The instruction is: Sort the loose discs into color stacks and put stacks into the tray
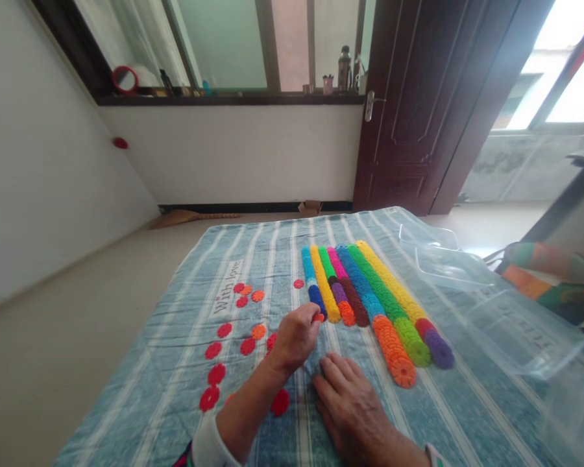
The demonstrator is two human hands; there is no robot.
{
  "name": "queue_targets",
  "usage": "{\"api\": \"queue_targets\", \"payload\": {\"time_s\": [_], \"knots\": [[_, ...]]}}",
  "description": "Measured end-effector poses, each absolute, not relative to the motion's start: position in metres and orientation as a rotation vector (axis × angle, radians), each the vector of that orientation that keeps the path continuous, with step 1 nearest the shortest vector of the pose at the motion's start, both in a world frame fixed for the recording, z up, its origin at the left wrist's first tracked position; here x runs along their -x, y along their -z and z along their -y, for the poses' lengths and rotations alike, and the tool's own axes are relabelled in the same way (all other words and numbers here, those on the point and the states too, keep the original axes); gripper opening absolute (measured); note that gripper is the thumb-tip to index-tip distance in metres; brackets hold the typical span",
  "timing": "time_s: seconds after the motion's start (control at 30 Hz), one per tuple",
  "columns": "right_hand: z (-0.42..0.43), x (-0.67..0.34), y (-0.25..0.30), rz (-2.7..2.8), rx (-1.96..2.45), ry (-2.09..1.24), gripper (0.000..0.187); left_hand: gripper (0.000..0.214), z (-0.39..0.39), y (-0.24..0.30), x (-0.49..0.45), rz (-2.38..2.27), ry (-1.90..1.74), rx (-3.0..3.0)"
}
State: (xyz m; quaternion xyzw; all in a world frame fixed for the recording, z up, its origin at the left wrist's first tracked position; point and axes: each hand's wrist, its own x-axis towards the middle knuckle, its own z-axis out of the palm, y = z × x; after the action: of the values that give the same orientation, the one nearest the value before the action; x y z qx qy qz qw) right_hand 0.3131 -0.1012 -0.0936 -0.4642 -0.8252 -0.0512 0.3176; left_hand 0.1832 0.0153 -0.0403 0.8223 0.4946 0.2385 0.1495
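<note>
My left hand (296, 336) is closed, pinching an orange plastic snowflake disc (318, 318) at the near end of the leftmost row, by its dark blue discs (315, 295). My right hand (351, 405) lies palm down on the cloth, fingers loosely bent and apparently holding nothing. Beyond and right of the hands, several rows of overlapping discs run side by side, among them a yellow row (389, 279), a green row (382, 292) and an orange stretch (392, 350). Loose red discs (217, 373) and orange discs (258, 332) are scattered to the left; my left forearm partly covers some.
A blue striped cloth (165, 363) covers the table. Clear plastic boxes (520, 331) stand along its right side. Behind are a dark red door (409, 84) and a window sill (233, 99) holding a thermos (344, 70) and a round mirror (125, 79).
</note>
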Motion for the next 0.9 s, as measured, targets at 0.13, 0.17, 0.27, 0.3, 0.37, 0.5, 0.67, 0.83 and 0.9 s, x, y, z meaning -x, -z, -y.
{"api": "queue_targets", "payload": {"time_s": [0.13, 0.17, 0.27, 0.3, 0.37, 0.5, 0.67, 0.83, 0.9], "knots": [[0.101, -0.314, 0.092, 2.166, 1.211, 0.117, 0.021, 0.019, -0.017, 0.047, -0.181, -1.428, -0.738, -2.376], [0.101, -0.314, 0.092, 2.161, 1.209, 0.115, 0.022, 0.019, -0.017, 0.047, -0.181, -1.424, -0.749, -2.371], [0.101, -0.313, 0.091, 2.162, 1.214, 0.105, 0.02, 0.017, -0.017, 0.048, -0.181, -1.403, -0.777, -2.347], [0.101, -0.313, 0.091, 2.166, 1.215, 0.101, 0.02, 0.017, -0.017, 0.048, -0.18, -1.395, -0.781, -2.342], [0.101, -0.313, 0.091, 2.165, 1.215, 0.098, 0.019, 0.017, -0.016, 0.048, -0.18, -1.378, -0.787, -2.337], [0.1, -0.313, 0.091, 2.147, 1.206, 0.119, 0.02, 0.018, -0.014, 0.05, -0.181, -1.338, -0.808, -2.328], [0.1, -0.316, 0.09, 2.13, 1.159, 0.163, 0.023, 0.015, -0.007, 0.05, -0.183, -1.307, -0.809, -2.312], [0.101, -0.316, 0.09, 2.121, 1.136, 0.185, 0.027, 0.018, -0.003, 0.05, -0.185, -1.259, -0.774, -2.282], [0.101, -0.316, 0.089, 2.122, 1.129, 0.177, 0.028, 0.018, -0.003, 0.051, -0.186, -1.245, -0.775, -2.279]]}}
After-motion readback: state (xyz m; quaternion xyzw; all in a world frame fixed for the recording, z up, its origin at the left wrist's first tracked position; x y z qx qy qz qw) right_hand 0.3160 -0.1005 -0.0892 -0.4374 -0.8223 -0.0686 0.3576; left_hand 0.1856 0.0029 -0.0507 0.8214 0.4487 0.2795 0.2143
